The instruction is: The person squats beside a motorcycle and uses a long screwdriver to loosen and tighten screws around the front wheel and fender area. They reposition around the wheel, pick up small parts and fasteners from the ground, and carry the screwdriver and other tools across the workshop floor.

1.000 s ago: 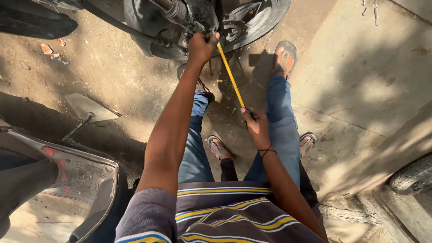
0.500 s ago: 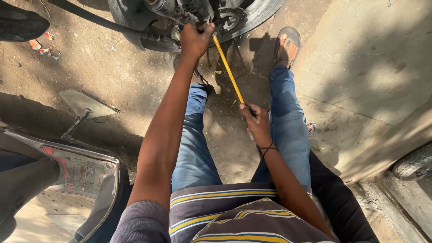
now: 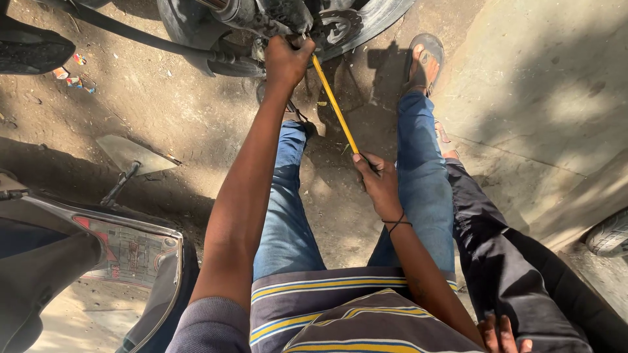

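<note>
Since a moment ago little changes: the left hand (image 3: 284,60) stays clamped on the wheel hub (image 3: 288,19), while the right hand (image 3: 379,183) keeps its closed grip on the yellow rod (image 3: 335,104) below the hub.

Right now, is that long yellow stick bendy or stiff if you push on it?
Probably stiff: the yellow rod runs dead straight from the right hand up to the left hand at the wheel. It looks thin, so likely light. Being round and smooth, it might roll if dropped.
</note>
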